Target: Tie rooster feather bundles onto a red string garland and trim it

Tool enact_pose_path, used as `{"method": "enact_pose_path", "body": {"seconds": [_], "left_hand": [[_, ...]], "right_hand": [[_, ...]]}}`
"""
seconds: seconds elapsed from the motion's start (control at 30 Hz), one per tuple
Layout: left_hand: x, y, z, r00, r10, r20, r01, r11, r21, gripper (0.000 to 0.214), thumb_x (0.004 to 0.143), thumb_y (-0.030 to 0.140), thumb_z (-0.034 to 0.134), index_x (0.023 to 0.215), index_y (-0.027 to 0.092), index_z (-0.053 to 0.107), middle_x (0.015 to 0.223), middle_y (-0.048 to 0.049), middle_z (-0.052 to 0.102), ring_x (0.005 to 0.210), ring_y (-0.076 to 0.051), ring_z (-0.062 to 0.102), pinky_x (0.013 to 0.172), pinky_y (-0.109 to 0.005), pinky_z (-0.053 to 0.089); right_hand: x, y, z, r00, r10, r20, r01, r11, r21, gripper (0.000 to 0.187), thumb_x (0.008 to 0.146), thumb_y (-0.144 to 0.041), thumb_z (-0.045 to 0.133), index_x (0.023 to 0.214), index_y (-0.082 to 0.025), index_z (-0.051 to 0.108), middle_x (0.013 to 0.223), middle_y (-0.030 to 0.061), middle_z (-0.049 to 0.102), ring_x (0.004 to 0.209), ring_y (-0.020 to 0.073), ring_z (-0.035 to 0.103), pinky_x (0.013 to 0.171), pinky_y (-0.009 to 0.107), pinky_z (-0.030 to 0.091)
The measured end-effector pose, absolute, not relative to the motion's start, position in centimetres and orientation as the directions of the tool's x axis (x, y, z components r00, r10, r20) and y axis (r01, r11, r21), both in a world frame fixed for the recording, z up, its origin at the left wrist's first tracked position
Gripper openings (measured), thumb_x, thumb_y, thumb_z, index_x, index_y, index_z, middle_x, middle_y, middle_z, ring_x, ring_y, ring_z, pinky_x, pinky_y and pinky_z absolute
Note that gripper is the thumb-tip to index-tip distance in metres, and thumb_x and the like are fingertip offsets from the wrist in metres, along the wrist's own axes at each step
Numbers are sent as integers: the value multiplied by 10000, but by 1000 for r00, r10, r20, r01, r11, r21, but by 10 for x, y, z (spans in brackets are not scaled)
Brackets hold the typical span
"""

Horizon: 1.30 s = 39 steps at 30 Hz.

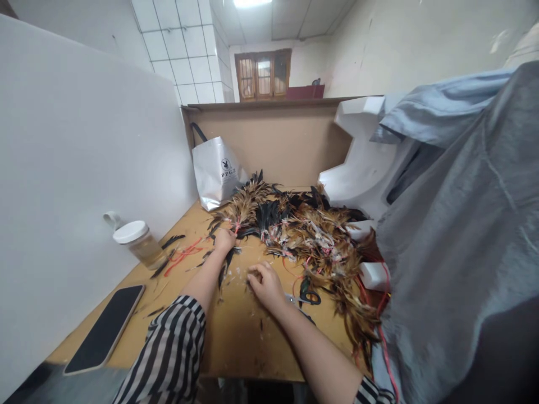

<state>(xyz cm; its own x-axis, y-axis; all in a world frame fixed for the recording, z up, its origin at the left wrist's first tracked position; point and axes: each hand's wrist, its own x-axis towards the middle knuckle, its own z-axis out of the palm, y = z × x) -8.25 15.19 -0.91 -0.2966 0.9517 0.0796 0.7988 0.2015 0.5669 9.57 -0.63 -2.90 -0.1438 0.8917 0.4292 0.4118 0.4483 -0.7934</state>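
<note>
My left hand [226, 240] is closed on the tied lower end of a feather bundle [246, 206], brown with dark tips, which fans out away from me. Pink-red string shows just above those fingers. To the right, over the bare tabletop, my right hand [266, 281] has its fingers curled toward the thumb; whatever they pinch, if anything, is too small to make out. Beside the right wrist lies a pair of scissors with a black handle [310, 297], partly hidden by the forearm. A big heap of brown and black feathers [311, 227] spreads behind and right of both hands.
Red string strips [183, 255] and loose feathers litter the left side. A lidded jar [143, 247] and a phone [105, 328] stand and lie there. At the back leans a silver bag [217, 174]. White foam [357, 163] and grey cloth [458, 241] border the right.
</note>
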Motion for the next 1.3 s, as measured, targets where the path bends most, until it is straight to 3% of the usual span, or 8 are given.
{"method": "enact_pose_path", "body": {"seconds": [0.33, 0.7, 0.83, 0.9, 1.07, 1.2, 1.3], "left_hand": [[-97, 155, -15, -250, 966, 64, 824, 177, 539, 194, 737, 272, 574, 669, 130, 687, 595, -81, 650, 617, -182, 611, 566, -243, 425], [-90, 143, -20, -203, 974, 95, 880, 139, 454, 172, 714, 263, 602, 775, 135, 701, 768, -119, 693, 778, -230, 640, 701, -284, 447], [-86, 125, -3, -176, 971, 163, 896, 90, 434, 250, 743, 292, 571, 904, 143, 692, 887, -137, 692, 867, -242, 628, 763, -297, 437], [-80, 107, 7, -126, 953, 275, 904, -4, 427, 284, 752, 299, 558, 964, 155, 679, 950, -133, 684, 894, -239, 619, 779, -301, 434], [-54, 54, 9, 55, 932, 358, 702, -291, 650, 221, 769, 278, 535, 865, 155, 692, 819, -64, 703, 742, -167, 620, 707, -255, 450], [-34, 28, -12, 97, 941, 324, 560, -321, 764, 215, 766, 269, 516, 758, 139, 688, 710, -38, 683, 625, -135, 583, 622, -234, 445], [-28, 21, -26, 39, 958, 284, 474, -268, 839, 228, 761, 294, 519, 739, 133, 679, 670, -31, 669, 604, -132, 578, 593, -225, 444]], "right_hand": [[95, -8, -29, -189, 897, 400, 475, 440, -762, 164, 756, -149, 559, 896, -194, 631, 892, 46, 584, 863, 167, 536, 791, 276, 420], [96, -11, -25, -211, 899, 384, 535, 435, -724, 161, 768, -166, 563, 912, -190, 630, 916, 58, 586, 891, 173, 542, 805, 275, 425], [96, -10, -26, -221, 896, 386, 550, 441, -709, 165, 776, -181, 565, 926, -189, 632, 926, 60, 595, 894, 171, 547, 805, 270, 422], [96, -10, -26, -243, 891, 384, 563, 452, -692, 147, 780, -186, 564, 907, -185, 639, 901, 57, 609, 886, 170, 550, 796, 264, 419], [94, -12, -27, -360, 856, 372, 592, 517, -618, 125, 806, -186, 530, 813, -187, 655, 827, 41, 653, 817, 156, 573, 769, 256, 409], [95, -13, -28, -414, 836, 362, 623, 549, -557, 154, 820, -194, 505, 803, -181, 658, 826, 54, 668, 769, 157, 586, 715, 256, 409], [95, -13, -29, -427, 831, 355, 651, 555, -517, 158, 814, -185, 499, 807, -187, 657, 832, 57, 669, 747, 163, 585, 673, 258, 403]]}}
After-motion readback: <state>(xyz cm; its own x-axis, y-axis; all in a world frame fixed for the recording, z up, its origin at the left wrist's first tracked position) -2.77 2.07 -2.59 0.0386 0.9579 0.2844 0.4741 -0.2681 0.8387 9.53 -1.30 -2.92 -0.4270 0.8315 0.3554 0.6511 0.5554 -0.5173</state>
